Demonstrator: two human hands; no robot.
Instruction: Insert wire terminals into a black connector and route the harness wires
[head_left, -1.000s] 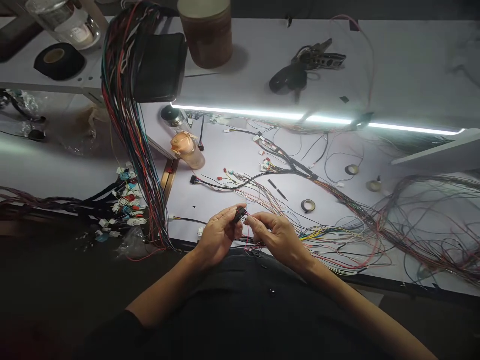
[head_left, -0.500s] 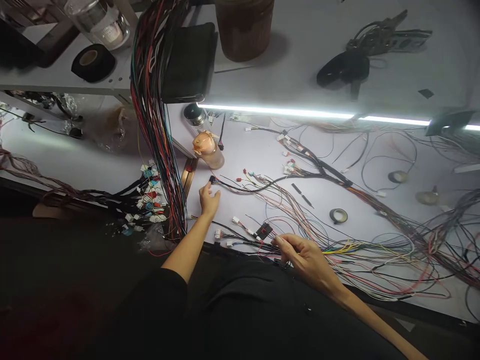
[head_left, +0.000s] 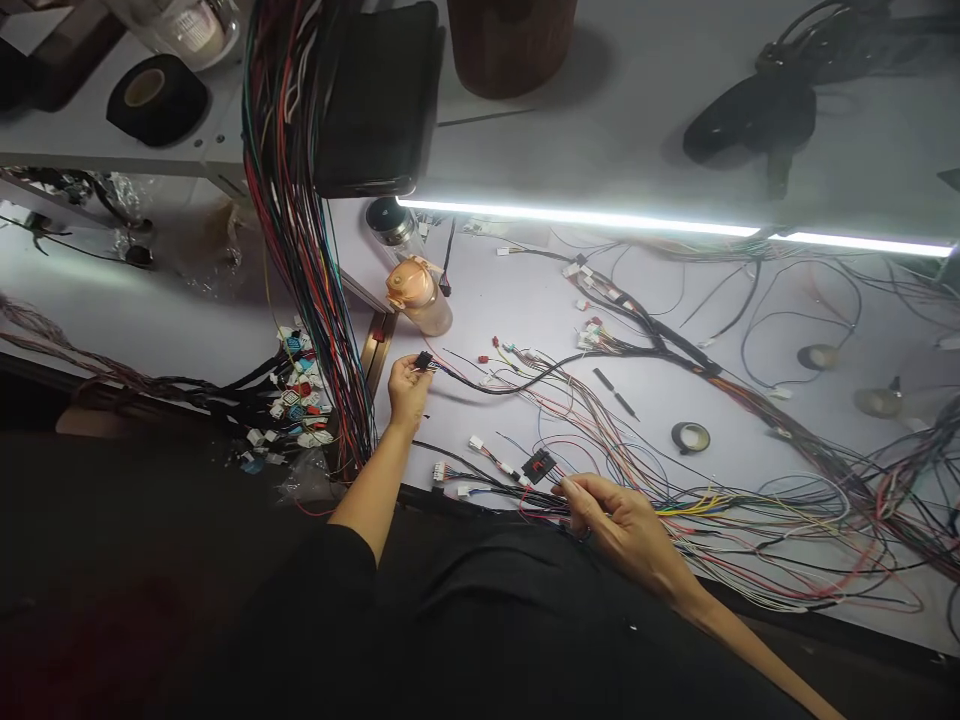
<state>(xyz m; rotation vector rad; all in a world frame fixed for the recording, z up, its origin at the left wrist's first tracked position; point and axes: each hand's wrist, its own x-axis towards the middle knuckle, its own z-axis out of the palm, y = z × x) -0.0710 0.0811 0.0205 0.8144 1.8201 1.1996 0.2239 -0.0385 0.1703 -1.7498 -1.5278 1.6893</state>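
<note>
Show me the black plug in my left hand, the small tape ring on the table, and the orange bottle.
black plug (head_left: 424,361), head view, on its dark body at the left hand's fingertips.
tape ring (head_left: 691,437), head view, on its rim.
orange bottle (head_left: 418,292), head view, on its upper body.

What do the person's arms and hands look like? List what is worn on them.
Both hands are bare: no gloves, and no rings or watch that I can make out. The left hand has a black sleeve ending near the elbow, forearm uncovered. The right hand shows a bare forearm; no sleeve is visible there.
</note>
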